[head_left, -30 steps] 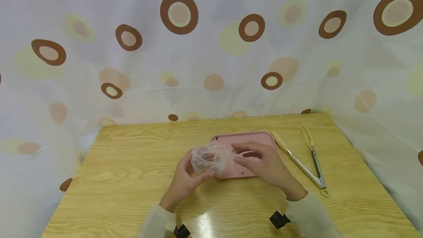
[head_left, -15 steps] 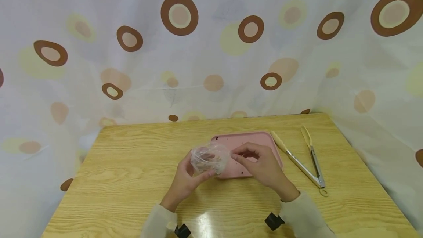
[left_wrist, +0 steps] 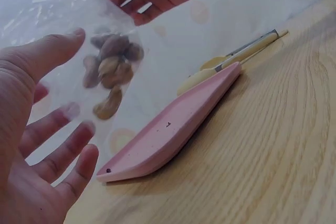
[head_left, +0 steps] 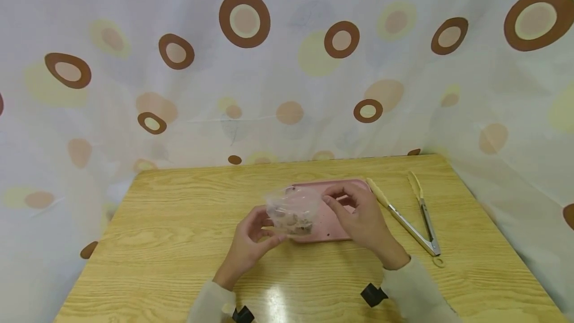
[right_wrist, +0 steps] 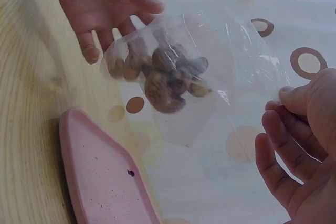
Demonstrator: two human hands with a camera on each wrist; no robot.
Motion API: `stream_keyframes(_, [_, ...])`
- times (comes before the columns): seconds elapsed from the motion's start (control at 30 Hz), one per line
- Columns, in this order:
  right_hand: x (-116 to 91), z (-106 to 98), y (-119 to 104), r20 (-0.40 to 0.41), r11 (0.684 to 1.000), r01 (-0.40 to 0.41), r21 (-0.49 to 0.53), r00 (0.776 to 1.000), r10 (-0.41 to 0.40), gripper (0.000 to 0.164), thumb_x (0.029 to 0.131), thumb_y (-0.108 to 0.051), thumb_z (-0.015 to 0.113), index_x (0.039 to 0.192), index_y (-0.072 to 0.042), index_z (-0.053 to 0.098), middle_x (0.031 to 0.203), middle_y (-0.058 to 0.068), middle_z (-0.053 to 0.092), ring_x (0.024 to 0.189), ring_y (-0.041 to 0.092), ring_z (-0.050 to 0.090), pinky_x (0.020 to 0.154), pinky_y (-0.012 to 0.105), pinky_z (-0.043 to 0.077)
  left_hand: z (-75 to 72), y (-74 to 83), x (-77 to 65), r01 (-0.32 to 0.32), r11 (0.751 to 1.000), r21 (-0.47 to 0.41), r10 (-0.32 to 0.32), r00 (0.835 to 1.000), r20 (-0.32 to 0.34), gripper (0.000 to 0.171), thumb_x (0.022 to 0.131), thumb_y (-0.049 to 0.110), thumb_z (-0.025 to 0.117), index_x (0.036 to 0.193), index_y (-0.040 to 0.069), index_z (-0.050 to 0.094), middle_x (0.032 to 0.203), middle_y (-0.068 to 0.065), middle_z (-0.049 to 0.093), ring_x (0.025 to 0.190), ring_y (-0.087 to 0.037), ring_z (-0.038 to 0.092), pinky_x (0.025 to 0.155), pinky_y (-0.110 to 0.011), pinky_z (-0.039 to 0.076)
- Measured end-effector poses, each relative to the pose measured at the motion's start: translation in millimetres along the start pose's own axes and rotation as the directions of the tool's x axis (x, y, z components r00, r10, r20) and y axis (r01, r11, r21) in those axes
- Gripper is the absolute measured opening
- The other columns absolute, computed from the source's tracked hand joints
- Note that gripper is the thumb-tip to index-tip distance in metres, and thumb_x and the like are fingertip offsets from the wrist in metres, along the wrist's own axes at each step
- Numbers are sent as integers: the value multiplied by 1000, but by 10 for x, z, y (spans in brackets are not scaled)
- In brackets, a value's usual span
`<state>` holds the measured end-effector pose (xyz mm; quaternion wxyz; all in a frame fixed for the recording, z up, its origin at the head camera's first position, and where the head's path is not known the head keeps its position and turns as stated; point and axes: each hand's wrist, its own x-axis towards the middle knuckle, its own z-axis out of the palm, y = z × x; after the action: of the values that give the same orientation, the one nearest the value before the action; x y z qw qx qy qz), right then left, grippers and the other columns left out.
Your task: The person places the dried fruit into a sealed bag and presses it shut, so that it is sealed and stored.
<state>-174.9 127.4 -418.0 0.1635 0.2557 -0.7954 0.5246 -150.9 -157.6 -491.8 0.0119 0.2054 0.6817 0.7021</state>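
A clear plastic bag [head_left: 293, 208] hangs above the pink tray, its side edge pinched between thumb and fingertips of my right hand [head_left: 360, 223]. Brown mixed nuts [right_wrist: 165, 90] lie bunched inside the bag; one at the bottom, seen in the left wrist view, is a curved cashew [left_wrist: 108, 104]. My left hand [head_left: 248, 245] is at the bag's left side, thumb and fingers spread with the bag between them but not gripping it. The pink tray [head_left: 332, 226] lies on the table behind and below the bag, with a few dark crumbs on it.
Spread metal tongs [head_left: 414, 231] with cream tips lie to the right of the tray on the wooden table [head_left: 179, 233]. A white curtain [head_left: 269, 74] with brown ring patterns hangs along the table's back and sides.
My right fingers have closed on the bag's edge and spread the bag out to the right. My left hand has loosened its hold, and the nuts have settled toward the bag's bottom.
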Motion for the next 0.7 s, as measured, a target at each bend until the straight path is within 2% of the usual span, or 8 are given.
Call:
stream_keyframes(0.1, [19, -15, -24, -35, 1000, 0, 0, 999, 0, 15, 98, 6, 75, 105, -6, 78, 101, 9, 77, 95, 3, 67, 81, 23, 61, -7, -2, -21, 48, 999, 8, -48, 999, 5, 63, 92, 3, 86, 148, 4, 57, 139, -4, 66, 119, -18, 66, 95, -31, 61])
stream_keyframes(0.3, [59, -33, -60, -35, 1000, 1, 21, 999, -1, 14, 98, 7, 75, 105, -5, 78, 101, 11, 78, 89, 8, 71, 77, 24, 62, -5, -26, -22, 146, 982, 117, -145, 989, -11, 57, 96, 10, 84, 148, 11, 61, 145, -14, 66, 120, -31, 68, 95, -31, 60])
stream_keyframes(0.43, [76, -42, -68, -33, 999, 4, 41, 999, -2, 14, 99, 7, 74, 107, -4, 78, 103, 12, 80, 86, 9, 74, 77, 26, 63, 9, -68, -13, 184, 973, 142, -183, 983, -21, 47, 99, 11, 81, 144, 8, 67, 142, -17, 69, 114, -24, 70, 95, -27, 60])
stream_keyframes(0.53, [77, -43, -73, -43, 998, -15, 57, 999, 18, 13, 100, 4, 74, 108, -6, 79, 104, 12, 80, 87, 5, 73, 76, 25, 63, 39, -102, -1, 182, 974, 139, -181, 983, -16, 41, 102, 11, 78, 141, 5, 70, 141, -20, 70, 112, -18, 71, 94, -27, 62])
stream_keyframes(0.7, [46, -37, -66, -59, 992, -53, 113, 996, 60, 11, 101, 4, 73, 107, -4, 78, 100, 15, 77, 85, 5, 71, 71, 26, 64, 111, -158, 31, 193, 974, 119, -193, 981, -9, 33, 105, 12, 74, 137, 5, 72, 138, -21, 72, 114, -20, 73, 92, -28, 63])
